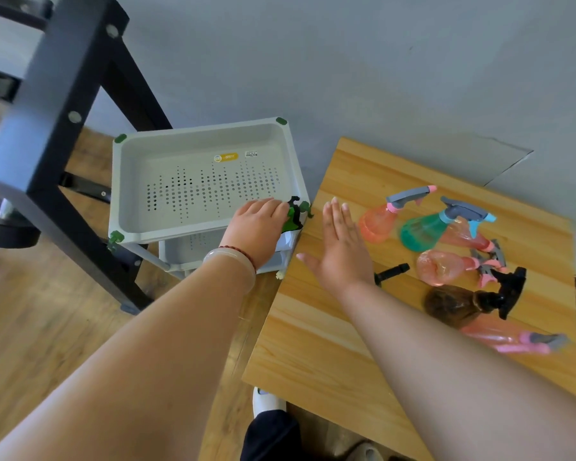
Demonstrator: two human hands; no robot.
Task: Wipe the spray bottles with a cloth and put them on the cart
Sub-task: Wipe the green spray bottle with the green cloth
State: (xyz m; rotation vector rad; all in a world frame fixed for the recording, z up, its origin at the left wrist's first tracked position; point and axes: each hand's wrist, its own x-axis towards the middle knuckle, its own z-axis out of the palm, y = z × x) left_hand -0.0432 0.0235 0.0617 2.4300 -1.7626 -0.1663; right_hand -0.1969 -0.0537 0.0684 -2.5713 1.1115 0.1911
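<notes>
l hand point(258, 227) curled over the near-right corner of the cart point(200, 184) top tray, grip clenched on a green bottle point(292, 217) w/ black trigger; bottle sits right at the tray's corner, mostly hidden by the fingers, something white just below it, can't tell if it's the cloth. white bangle + red bead string on that wrist. r hand point(341, 247) flat, fingers spread, grip released, over the worktop point(330, 344) left part, holding nothing. rest of the bottles lie in a cluster on the worktop's right side: pink bottle point(378, 224) w/ grey trigger farthest back, teal bottle point(423, 232) beside it touching, two more pink ones behind/below, brown bottle point(456, 304) w/ black trigger nearer, another pink one at the near edge partly behind the r forearm. small black part point(393, 271) lies near the r wrist. cart tray perforated, otherwise bare, lower tray visible under it. cart stands on wood floor just left of the worktop, black frame point(64, 128) further left.
</notes>
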